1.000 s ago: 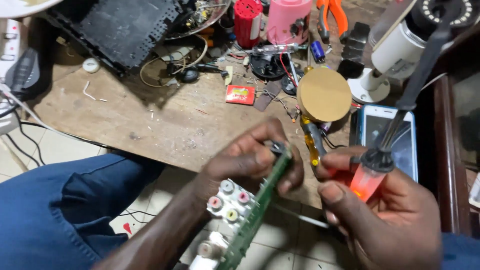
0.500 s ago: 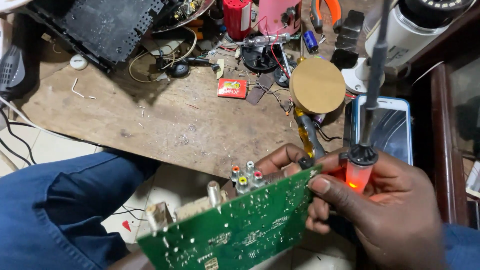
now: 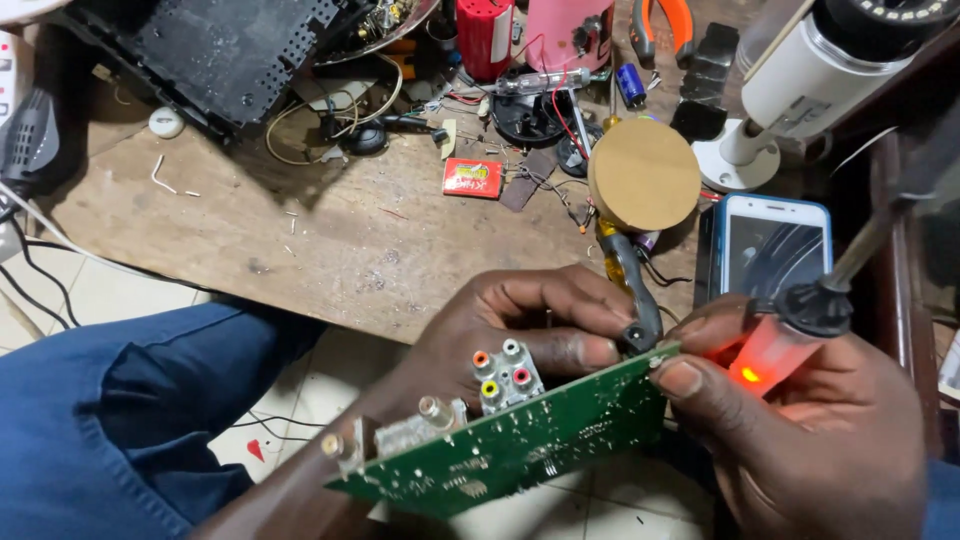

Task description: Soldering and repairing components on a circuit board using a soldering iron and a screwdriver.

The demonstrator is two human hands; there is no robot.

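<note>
Our left hand is curled, thumb and fingers pinching the upper right end of the green circuit board. Our right hand is closed around the glowing orange handle of a soldering iron, and its thumb presses against the board's right corner, so both hands touch the board at that end.

The board sits below the near edge of the wooden workbench, above our lap and the tiled floor. Its long axis runs on a slant: the low end points down to the left, the high end up to the right, toward the soldering iron. The soldered underside faces us. Along its upper edge stands a block of coloured round jacks, just under our left fingers, and further left along the same edge a metal coaxial socket.

The soldering iron's shaft rises up and to the right, away from the board; its tip is out of sight.

Beyond the board, on the workbench, a yellow-and-black screwdriver lies just above our left hand, with a round brown disc past it. To the right of the disc a smartphone lies face up, and behind that a white security camera. Far up and left of the board sits a black perforated chassis.
</note>
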